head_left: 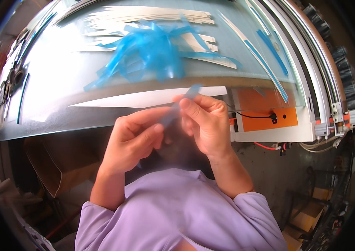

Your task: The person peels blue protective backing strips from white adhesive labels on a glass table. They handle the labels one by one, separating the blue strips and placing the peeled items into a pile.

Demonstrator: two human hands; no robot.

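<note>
Between my two hands is a short blue translucent film strip [170, 119], held just off the near edge of the glass tabletop. My left hand [137, 134] pinches its lower end between thumb and fingers. Higher up, my right hand [202, 117] grips the strip, and its tip sticks out above the thumb. Behind my hands a long white tapered strip [144, 97] lies on the glass. Farther back, a tangled heap of blue film strips [152, 52] rests on several white strips [152, 14].
The glass table [81, 121] ends just before me. At right lie a narrow blue-and-white strip [257, 56] and blue strips [273, 50], beside a metal rail [311, 50]. An orange panel [265, 119] with a black cable sits below. A cardboard box [68, 167] stands lower left.
</note>
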